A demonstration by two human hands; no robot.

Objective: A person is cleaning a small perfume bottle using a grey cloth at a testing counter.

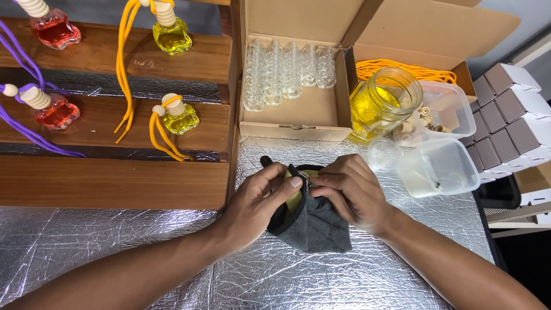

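We saw the left hand [261, 198] and the right hand [349, 192] meeting over a dark grey cloth [313, 224] that lay on the foil-covered bench [143, 258]. Both hands were pinching a small object [305, 182] wrapped in that cloth; it was too hidden to name, though a yellow patch showed beside it. We judged this a wiping or polishing step, with a careful, steady grip needed next. Just beyond the cloth stood an open cardboard box [298, 115] of empty glass bottles [287, 72]. Right of the cloth sat a jar of yellow liquid [381, 103] and clear plastic tubs [442, 166]. Left of the cloth, wooden steps [115, 183] held filled bottles with yellow and purple cords.
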